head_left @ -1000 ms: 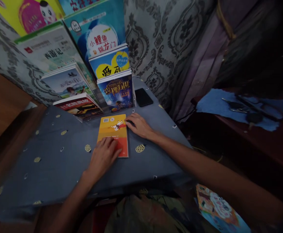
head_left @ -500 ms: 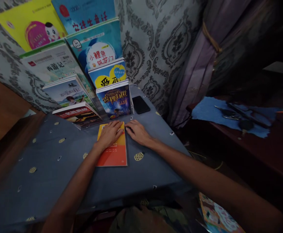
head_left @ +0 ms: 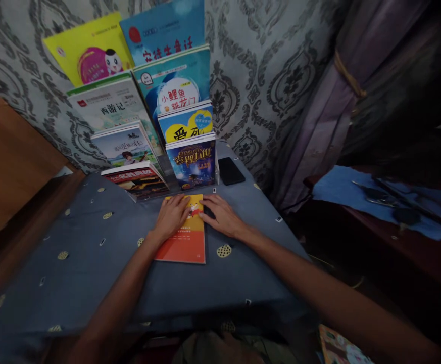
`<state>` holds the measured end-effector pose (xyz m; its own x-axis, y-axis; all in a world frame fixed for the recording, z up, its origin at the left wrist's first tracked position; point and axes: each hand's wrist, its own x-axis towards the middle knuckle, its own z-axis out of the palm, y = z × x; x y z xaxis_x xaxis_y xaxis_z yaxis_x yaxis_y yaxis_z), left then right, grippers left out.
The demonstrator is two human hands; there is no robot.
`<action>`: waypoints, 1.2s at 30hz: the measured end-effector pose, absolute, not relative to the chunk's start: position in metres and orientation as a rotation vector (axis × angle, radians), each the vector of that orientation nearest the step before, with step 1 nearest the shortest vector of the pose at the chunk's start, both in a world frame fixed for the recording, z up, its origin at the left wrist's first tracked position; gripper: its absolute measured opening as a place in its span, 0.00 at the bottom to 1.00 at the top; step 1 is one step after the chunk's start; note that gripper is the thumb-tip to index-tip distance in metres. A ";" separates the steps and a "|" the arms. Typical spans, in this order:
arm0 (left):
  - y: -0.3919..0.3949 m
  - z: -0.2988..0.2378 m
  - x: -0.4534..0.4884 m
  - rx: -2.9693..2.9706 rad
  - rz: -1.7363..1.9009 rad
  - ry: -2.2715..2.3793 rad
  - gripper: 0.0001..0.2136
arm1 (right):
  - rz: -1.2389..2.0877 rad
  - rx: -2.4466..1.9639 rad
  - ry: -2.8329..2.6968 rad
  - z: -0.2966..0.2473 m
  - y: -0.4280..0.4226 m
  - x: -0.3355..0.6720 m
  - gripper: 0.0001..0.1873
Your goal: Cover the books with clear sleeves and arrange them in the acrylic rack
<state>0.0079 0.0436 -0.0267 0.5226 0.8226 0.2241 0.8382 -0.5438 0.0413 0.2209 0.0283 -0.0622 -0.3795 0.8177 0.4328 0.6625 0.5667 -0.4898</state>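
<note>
A thin yellow and orange book [head_left: 184,247] lies flat on the cloth-covered table in front of me. My left hand [head_left: 170,218] rests palm down over its upper left part, fingers stretched out. At the upper right edge is my right hand [head_left: 223,216], its fingers extended and its fingertips at the cover. Between the two hands a small printed picture shows on the cover. Just beyond the book stands a tiered display rack of books, with a dark blue book [head_left: 192,164] and a red-topped book [head_left: 136,179] in its lowest row.
A black phone [head_left: 231,171] lies right of the rack. The table's grey-blue cloth [head_left: 102,273] has a pineapple print. At right, a blue cloth [head_left: 330,187] with glasses lies on a dark red surface. A wooden panel [head_left: 11,162] stands at left, and a tied curtain [head_left: 330,126] hangs behind.
The view has shifted, so the rack and book appear farther right and slightly lower. My right hand has slid a little down along the book's edge. More of the cover picture shows between my hands.
</note>
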 end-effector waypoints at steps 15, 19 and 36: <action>0.046 -0.047 -0.032 -2.558 -0.698 -1.823 0.20 | 0.366 -1.313 -2.208 -0.066 0.026 0.220 0.26; 0.047 -0.047 -0.034 -2.562 -0.753 -1.823 0.19 | 0.373 -1.313 -2.230 -0.065 0.025 0.220 0.26; 0.047 -0.049 -0.033 -2.541 -0.688 -1.807 0.18 | 0.356 -1.298 -2.221 -0.067 0.043 0.221 0.26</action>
<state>-0.0333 0.0469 -0.0495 0.2670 0.9113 0.3134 0.8889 -0.3586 0.2853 0.2206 0.0428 -0.0673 -0.3917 0.8641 0.3161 0.7221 0.5016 -0.4764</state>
